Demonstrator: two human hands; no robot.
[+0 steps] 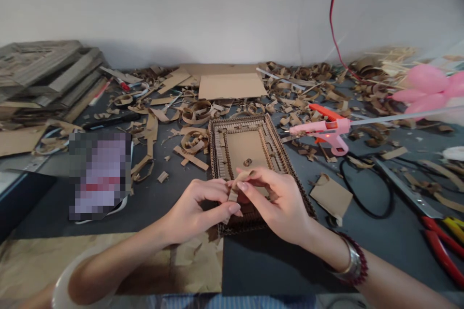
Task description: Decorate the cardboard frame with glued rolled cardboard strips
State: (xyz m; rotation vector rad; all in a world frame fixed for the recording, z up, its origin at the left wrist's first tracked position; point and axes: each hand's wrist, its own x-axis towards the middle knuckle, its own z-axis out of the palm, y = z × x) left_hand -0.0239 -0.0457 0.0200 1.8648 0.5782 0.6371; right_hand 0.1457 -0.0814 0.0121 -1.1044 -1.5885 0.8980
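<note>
Between my two hands is a narrow cardboard strip (234, 194), curved at its upper end. My left hand (203, 207) pinches its lower part between thumb and fingers. The fingertips of my right hand (277, 200) grip the curled upper end. Beneath them lies a rectangular cardboard frame (213, 154) with corrugated edging around a flat panel. On that panel sits a small coiled piece of cardboard (247, 161). My hands cover the frame's near part.
A pink glue gun (322, 130) lies right of the frame, its cord looping nearby. Red-handled scissors (431, 222) rest at the right. Cardboard curls (195, 112) and scraps litter the dark table. At left are a pixelated phone-like object (101, 176) and stacked cardboard frames (47, 77).
</note>
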